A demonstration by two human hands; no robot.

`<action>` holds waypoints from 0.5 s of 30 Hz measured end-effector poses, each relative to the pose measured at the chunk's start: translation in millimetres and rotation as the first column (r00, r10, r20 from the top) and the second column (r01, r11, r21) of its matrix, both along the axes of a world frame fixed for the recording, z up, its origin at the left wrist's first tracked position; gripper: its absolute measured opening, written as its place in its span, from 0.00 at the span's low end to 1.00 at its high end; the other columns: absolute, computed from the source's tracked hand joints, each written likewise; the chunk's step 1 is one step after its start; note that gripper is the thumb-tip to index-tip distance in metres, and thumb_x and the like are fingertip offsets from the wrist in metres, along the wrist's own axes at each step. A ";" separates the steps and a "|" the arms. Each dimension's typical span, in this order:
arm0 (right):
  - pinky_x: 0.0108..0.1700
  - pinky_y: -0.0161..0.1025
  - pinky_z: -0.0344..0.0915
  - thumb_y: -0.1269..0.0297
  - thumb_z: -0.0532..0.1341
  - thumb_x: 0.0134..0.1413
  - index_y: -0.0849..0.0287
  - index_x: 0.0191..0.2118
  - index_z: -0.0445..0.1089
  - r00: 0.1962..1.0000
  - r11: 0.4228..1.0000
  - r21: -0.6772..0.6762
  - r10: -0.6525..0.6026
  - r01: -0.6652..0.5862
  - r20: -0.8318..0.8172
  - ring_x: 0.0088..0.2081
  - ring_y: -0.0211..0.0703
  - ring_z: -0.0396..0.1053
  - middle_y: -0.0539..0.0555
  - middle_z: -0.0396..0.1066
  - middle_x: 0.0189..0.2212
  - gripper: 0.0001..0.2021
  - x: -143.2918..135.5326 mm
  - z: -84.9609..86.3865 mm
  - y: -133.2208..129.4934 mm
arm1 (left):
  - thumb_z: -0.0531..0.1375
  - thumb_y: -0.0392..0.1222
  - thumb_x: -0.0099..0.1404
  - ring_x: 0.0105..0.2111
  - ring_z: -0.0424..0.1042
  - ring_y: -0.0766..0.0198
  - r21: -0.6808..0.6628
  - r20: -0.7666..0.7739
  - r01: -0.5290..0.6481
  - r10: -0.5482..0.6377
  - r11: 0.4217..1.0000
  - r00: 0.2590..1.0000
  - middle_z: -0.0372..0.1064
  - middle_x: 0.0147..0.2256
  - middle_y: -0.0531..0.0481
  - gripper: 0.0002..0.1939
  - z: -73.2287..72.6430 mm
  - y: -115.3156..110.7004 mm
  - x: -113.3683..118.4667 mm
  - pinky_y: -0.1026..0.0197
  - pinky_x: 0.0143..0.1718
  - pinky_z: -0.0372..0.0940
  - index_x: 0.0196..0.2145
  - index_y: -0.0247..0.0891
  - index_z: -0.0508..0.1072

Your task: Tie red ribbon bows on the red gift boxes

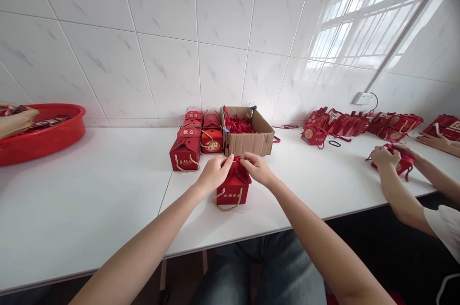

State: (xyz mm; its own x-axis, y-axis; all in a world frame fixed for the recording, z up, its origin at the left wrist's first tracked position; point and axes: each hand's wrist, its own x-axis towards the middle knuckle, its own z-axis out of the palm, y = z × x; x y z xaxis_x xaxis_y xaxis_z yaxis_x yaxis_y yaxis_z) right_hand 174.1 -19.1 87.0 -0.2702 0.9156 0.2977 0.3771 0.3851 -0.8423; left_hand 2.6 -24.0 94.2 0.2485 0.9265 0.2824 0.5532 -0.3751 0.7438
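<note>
A red gift box (233, 189) with gold lettering and a beige rope handle stands upright on the white table, close to its front edge. Both hands meet at its gathered top. My left hand (216, 170) pinches the red ribbon (236, 161) there from the left, fingers closed. From the right, my right hand (257, 168) is also closed on the ribbon, thumb and fingertips together. The fingers partly cover the ribbon, so its exact loops are hidden. Just behind stands an open cardboard box (247, 145) with red ribbons in it.
Several finished-looking red boxes (185, 151) stand left of the carton. A red plastic basket (68, 127) with small packets is at far left, a person's hand over it. At right, a co-worker's hands (386, 156) handle another red box, near a row of red boxes (345, 123).
</note>
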 end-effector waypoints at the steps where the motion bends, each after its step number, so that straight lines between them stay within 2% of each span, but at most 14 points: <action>1: 0.28 0.33 0.56 0.60 0.52 0.52 0.57 0.24 0.57 0.999 0.999 0.005 -0.040 0.041 -0.025 0.25 0.36 0.57 0.46 0.57 0.22 0.10 -0.9 -2.3 -0.3 | 0.45 0.57 0.65 0.23 0.56 0.64 -0.010 0.040 -0.015 0.016 1.000 0.999 0.53 0.20 0.54 0.23 -0.3 -0.1 0.3 0.61 0.26 0.51 0.19 0.40 0.52; 3: 0.29 0.34 0.58 0.58 0.51 0.54 0.58 0.28 0.61 0.996 0.997 0.007 -0.081 0.082 -0.048 0.26 0.36 0.59 0.48 0.61 0.24 0.09 -2.8 -4.9 -2.4 | 0.44 0.60 0.65 0.21 0.55 0.66 -0.050 0.128 -0.020 0.026 0.999 0.991 0.51 0.18 0.54 0.25 1.5 -1.0 -0.6 0.61 0.25 0.51 0.18 0.39 0.53; 6: 0.30 0.35 0.61 0.54 0.56 0.52 0.58 0.36 0.67 0.997 0.998 0.009 -0.067 0.067 -0.031 0.27 0.36 0.63 0.51 0.67 0.32 0.13 -5.7 -2.0 -7.2 | 0.48 0.59 0.64 0.22 0.56 0.66 -0.135 0.249 0.032 0.003 0.990 0.969 0.53 0.20 0.55 0.24 9.8 -3.9 -5.8 0.63 0.26 0.53 0.20 0.38 0.58; 8: 0.32 0.36 0.62 0.53 0.60 0.48 0.58 0.33 0.69 0.998 0.997 0.057 -0.052 0.050 0.033 0.29 0.37 0.64 0.53 0.68 0.34 0.13 -7.1 3.1 -9.6 | 0.52 0.57 0.62 0.24 0.58 0.67 -0.193 0.320 0.113 -0.047 0.975 0.946 0.56 0.21 0.55 0.22 16.5 -6.0 -11.3 0.63 0.27 0.55 0.20 0.38 0.59; 10: 0.32 0.36 0.62 0.55 0.60 0.47 0.59 0.29 0.67 0.996 0.997 0.048 -0.060 0.057 0.061 0.30 0.38 0.64 0.52 0.67 0.32 0.11 -7.9 8.1 -10.2 | 0.55 0.53 0.59 0.27 0.61 0.66 -0.245 0.382 0.220 -0.115 0.944 0.917 0.60 0.24 0.54 0.16 21.1 -6.9 -16.6 0.64 0.30 0.57 0.22 0.38 0.62; 12: 0.28 0.34 0.60 0.57 0.57 0.49 0.58 0.28 0.64 0.996 0.996 -0.045 -0.082 0.083 0.034 0.27 0.37 0.63 0.50 0.65 0.27 0.09 -8.2 11.1 -9.4 | 0.57 0.46 0.55 0.30 0.64 0.65 -0.289 0.382 0.260 -0.138 0.922 0.914 0.63 0.27 0.53 0.10 21.9 -6.2 -19.4 0.63 0.32 0.59 0.25 0.37 0.65; 15: 0.24 0.33 0.56 0.61 0.55 0.47 0.57 0.25 0.59 0.992 0.986 -0.109 -0.121 0.124 0.031 0.23 0.36 0.60 0.47 0.61 0.21 0.07 -8.5 10.5 -7.2 | 0.58 0.41 0.50 0.27 0.62 0.65 -0.305 0.265 0.152 -0.069 0.940 0.962 0.62 0.24 0.54 0.06 16.4 -3.5 -16.7 0.63 0.29 0.56 0.22 0.37 0.65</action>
